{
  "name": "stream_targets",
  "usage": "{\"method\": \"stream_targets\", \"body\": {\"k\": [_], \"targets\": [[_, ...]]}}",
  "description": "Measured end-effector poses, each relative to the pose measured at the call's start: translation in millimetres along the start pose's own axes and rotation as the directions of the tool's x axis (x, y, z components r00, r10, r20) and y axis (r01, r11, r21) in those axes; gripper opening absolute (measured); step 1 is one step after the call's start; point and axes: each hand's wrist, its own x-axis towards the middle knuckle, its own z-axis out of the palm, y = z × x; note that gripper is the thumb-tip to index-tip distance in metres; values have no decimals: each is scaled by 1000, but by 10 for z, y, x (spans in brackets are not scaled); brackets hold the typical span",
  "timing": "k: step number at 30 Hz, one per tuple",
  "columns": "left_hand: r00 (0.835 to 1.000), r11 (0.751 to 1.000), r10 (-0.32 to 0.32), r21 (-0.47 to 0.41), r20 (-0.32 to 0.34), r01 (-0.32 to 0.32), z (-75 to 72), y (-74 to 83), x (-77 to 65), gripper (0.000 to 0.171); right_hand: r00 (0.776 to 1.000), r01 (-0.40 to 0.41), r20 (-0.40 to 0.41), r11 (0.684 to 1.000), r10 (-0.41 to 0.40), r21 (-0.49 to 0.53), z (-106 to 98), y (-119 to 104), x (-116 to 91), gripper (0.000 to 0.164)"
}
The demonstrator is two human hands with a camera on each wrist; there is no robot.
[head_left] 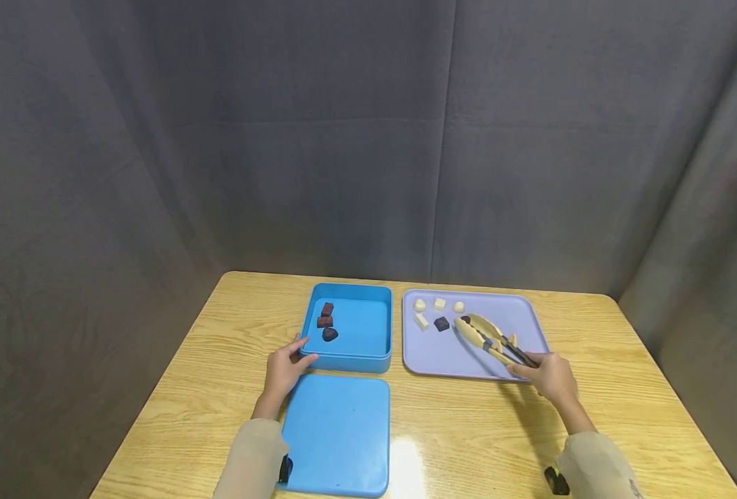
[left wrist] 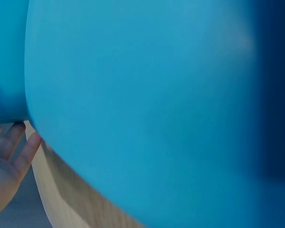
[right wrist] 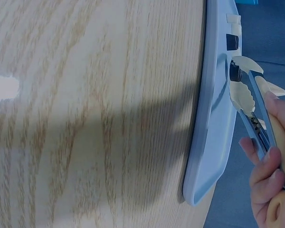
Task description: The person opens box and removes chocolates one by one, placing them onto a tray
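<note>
My right hand point(head_left: 553, 378) grips a pair of tongs point(right wrist: 263, 109) with cream heads and handles and dark metal arms. Their spread heads reach over the lavender tray point(head_left: 487, 364), on either side of a dark brown chocolate point(right wrist: 235, 71). Beside it on the tray lie a dark square chocolate point(head_left: 441, 324) and several white ones, among them a white bar point(head_left: 421, 321). My left hand point(head_left: 283, 365) touches the near left corner of the blue box point(head_left: 349, 362), its fingers fairly straight in the left wrist view. Inside the box, a dark rounded chocolate point(head_left: 330, 334) and two reddish-brown bars point(head_left: 326, 321) lie along the left.
A flat blue lid point(head_left: 337, 436) lies on the wooden table point(head_left: 455, 436) in front of the box, below my left forearm. Grey curtains point(head_left: 343, 173) hang behind the table and at both sides. The tray stands just right of the box.
</note>
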Motion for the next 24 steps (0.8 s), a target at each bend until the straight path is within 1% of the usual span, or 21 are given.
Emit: {"method": "stream_targets", "body": {"k": [5,11,16,24], "targets": [[1000,1000,-5,3,-6,5,2,6,-1,45,1000,5,5,1000,-5,-19,13,-4,7,62],[1000,1000,7,1,-10,-7,10,8,-2,44,1000,13,-2,998,-13,-56,35,8,30,60],[1000,1000,14,4,-9,-14,12,-6,3,45,1000,20,-14,998,-21,-65,44,20,41,59],[1000,1000,4,-11,-3,-4,3,-1,-6,45,1000,18,-17,997,-20,-73,60,36,43,61]]}}
